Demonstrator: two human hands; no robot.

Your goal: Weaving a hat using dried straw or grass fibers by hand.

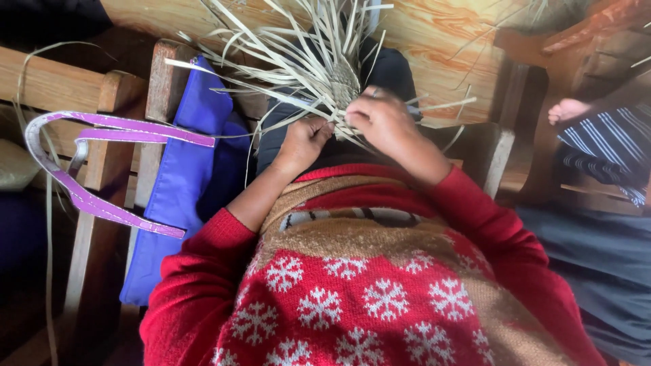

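A small woven piece of pale palm strips [344, 85] rests on my lap, with many loose strip ends [285, 47] fanning up and out from it. My left hand [305, 141] is closed on strips at the lower left edge of the weave. My right hand [383, 120] lies over the weave's lower right side, fingers curled onto the strips. Both arms wear red sleeves of a patterned sweater [359, 285] with white snowflakes.
A blue bag [183, 183] with purple and white handles [81, 196] hangs at my left against a wooden chair frame [102, 102]. Another person's bare foot [566, 108] and striped clothing [610, 146] are at the right. Wooden floor lies ahead.
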